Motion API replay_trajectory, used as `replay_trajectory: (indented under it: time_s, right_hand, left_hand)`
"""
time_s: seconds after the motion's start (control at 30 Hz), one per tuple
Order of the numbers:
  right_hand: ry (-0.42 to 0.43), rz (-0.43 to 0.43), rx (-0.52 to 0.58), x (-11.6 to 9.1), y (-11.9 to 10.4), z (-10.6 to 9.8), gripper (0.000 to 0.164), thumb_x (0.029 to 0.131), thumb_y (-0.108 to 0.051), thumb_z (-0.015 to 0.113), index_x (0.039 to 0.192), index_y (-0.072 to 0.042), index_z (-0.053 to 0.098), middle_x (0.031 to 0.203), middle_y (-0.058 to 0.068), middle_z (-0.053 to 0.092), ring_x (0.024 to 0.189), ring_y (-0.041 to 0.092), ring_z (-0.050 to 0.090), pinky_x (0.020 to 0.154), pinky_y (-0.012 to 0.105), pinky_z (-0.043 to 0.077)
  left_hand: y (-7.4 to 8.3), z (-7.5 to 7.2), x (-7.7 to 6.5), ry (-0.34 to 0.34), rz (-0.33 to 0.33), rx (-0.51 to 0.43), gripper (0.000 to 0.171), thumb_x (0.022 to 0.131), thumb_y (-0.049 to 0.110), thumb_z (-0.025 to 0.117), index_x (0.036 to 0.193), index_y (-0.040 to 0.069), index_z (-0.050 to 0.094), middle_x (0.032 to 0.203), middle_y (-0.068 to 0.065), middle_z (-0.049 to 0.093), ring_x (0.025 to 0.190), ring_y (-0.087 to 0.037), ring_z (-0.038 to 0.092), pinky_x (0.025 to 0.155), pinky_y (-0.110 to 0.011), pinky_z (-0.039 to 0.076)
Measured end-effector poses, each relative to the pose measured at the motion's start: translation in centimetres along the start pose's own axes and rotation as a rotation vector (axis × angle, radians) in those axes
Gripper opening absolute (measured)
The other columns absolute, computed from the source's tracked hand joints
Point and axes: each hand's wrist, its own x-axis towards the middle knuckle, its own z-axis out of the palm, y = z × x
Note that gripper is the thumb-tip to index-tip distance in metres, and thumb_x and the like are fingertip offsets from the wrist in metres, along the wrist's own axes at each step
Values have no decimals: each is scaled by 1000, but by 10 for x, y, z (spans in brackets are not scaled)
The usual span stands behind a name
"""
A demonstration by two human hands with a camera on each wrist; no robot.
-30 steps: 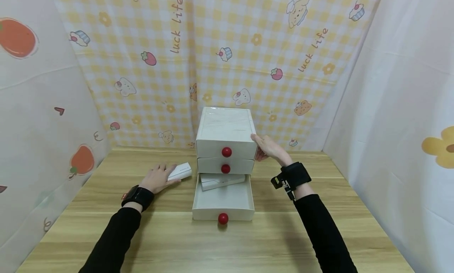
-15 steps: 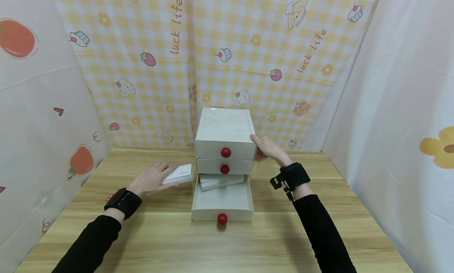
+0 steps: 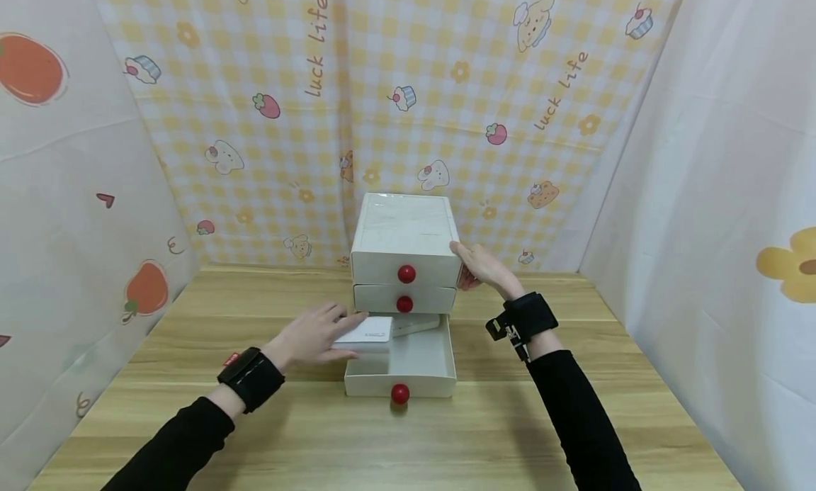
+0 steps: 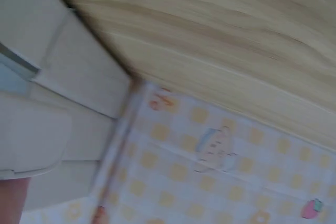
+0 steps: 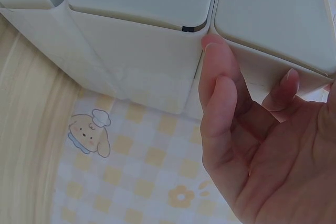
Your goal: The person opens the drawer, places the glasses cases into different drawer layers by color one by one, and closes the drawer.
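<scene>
My left hand (image 3: 315, 335) pinches a white box (image 3: 372, 331) with small lettering, over the left side of the pulled-out bottom drawer (image 3: 427, 387). In the left wrist view the white box (image 4: 31, 135) appears at the left edge, with a bit of a finger below it. Farther back in that drawer lies another white box (image 3: 416, 325), partly hidden by the held one. At the right side of the white drawer cabinet (image 3: 408, 225), my right hand (image 3: 486, 268) grips the upper corner, thumb near the top edge. Bent fingers (image 5: 218, 103) touch the cabinet's side in the right wrist view.
Two upper drawers with red knobs (image 3: 406, 273) are closed. Another red knob (image 3: 399, 394) sticks out from the bottom drawer's front. A wooden table (image 3: 510, 420) lies beneath everything, and a yellow checked curtain (image 3: 268, 179) hangs behind the cabinet.
My left hand has picked the white box up from the table left of the cabinet and carried it right, over the bottom drawer. The right hand stays at the cabinet's side.
</scene>
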Motion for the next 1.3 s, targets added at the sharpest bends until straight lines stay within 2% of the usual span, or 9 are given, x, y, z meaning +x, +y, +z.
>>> replay_trajectory:
  time_s: [0.07, 0.2, 0.3, 0.5, 0.63, 0.8, 1.03, 1.17, 1.3]
  right_hand:
    - [-1, -2, -1, 0, 1, 0, 66, 102, -49, 27, 99, 5, 64, 65, 8, 68, 57, 15, 65, 58, 28, 54]
    - [2, 0, -2, -1, 0, 0, 66, 102, -50, 26, 99, 5, 64, 66, 9, 68, 57, 15, 65, 57, 28, 54]
    - [7, 2, 1, 0, 0, 1, 66, 101, -50, 27, 98, 4, 64, 65, 8, 67, 57, 15, 65, 57, 28, 54]
    - [6, 0, -5, 0, 2, 1, 67, 102, -50, 26, 95, 5, 65, 63, 7, 67, 56, 15, 65, 57, 28, 54]
    - [6, 6, 3, 0, 2, 2, 68, 101, -51, 26, 93, 4, 66, 64, 7, 67, 57, 15, 65, 58, 28, 54]
    - [7, -5, 6, 1, 2, 1, 69, 101, -50, 27, 94, 6, 66, 64, 9, 68, 56, 15, 66, 57, 29, 55]
    - [12, 1, -6, 0, 2, 2, 70, 101, -51, 26, 91, 5, 66, 64, 8, 68, 57, 16, 66, 58, 29, 55]
    - [12, 3, -2, 1, 2, 2, 70, 101, -50, 27, 89, 5, 67, 64, 7, 68, 57, 17, 66, 58, 30, 55]
    - [12, 0, 0, 1, 2, 2, 70, 101, -50, 27, 88, 6, 67, 63, 7, 67, 57, 16, 66, 58, 29, 55]
  left_hand:
    - [11, -1, 9, -36, -15, 6, 68, 86, 64, 52, 135, 16, 52, 105, -8, 63, 92, -21, 61, 71, -32, 54]
    - [29, 2, 27, -24, 5, 47, 67, 84, 64, 55, 132, 18, 54, 105, -8, 64, 92, -20, 62, 70, -31, 55]
    - [41, 4, 39, -47, -10, 36, 67, 83, 62, 57, 133, 17, 54, 106, -9, 65, 96, -22, 60, 77, -34, 54]
    - [60, 11, 58, -215, -104, -60, 68, 88, 63, 49, 141, 21, 45, 117, -12, 63, 107, -27, 59, 87, -40, 52]
    - [68, 20, 66, -318, -123, -98, 67, 91, 62, 44, 144, 21, 41, 125, -14, 60, 114, -31, 56, 93, -45, 48]
    - [71, 30, 70, -400, -179, -160, 68, 92, 62, 43, 146, 21, 37, 133, -17, 54, 122, -35, 51, 100, -50, 43]
    - [68, 40, 71, -376, -245, -223, 69, 86, 58, 58, 140, 18, 45, 128, -16, 58, 117, -34, 54, 95, -51, 46]
    - [67, 48, 71, -350, -261, -190, 68, 81, 57, 65, 134, 17, 50, 122, -14, 61, 110, -31, 56, 89, -49, 49]
    - [67, 54, 70, -311, -249, -152, 67, 78, 55, 69, 129, 15, 54, 118, -12, 63, 106, -29, 58, 86, -43, 52]
